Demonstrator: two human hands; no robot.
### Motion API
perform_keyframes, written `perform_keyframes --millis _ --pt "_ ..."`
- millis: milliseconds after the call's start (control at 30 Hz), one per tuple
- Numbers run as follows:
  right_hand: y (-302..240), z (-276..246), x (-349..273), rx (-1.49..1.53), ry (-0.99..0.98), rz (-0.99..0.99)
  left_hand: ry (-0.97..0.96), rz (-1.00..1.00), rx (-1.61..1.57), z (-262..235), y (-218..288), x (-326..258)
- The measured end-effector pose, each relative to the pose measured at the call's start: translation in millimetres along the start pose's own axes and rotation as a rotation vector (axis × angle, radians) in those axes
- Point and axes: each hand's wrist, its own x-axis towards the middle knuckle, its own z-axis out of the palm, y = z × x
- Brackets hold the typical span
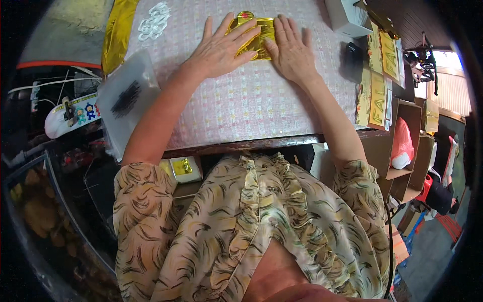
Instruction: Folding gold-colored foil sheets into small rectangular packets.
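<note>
A folded sheet of shiny gold foil point(261, 43), perhaps a flat foil balloon, lies at the far middle of the table. A rounded tab with a red mark shows at its top. My left hand point(221, 49) rests flat on its left side with fingers spread. On the right edge my right hand point(293, 50) lies flat, fingers stretched out and thumb on the foil. Both hands are open, pressing on the foil without gripping it. The palms hide part of the foil's sides.
A checked cloth under clear plastic covers the table point(241, 108). At left are white loops point(153, 22), more gold foil point(118, 35) and a clear bag point(128, 100) of thin black strips. At right stand a white box point(349, 17), a black object point(351, 63) and printed packets point(375, 98).
</note>
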Motion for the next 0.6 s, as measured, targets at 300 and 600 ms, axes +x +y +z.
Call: perform_keyframes --millis 300,600 --pt "47 -37 18 0.889 -0.022 0.125 0.094 0.018 -0.087 -5 1 1" --pt "35 -48 13 1.228 -0.357 0.15 0.389 -0.079 -0.309 -35 25 -11"
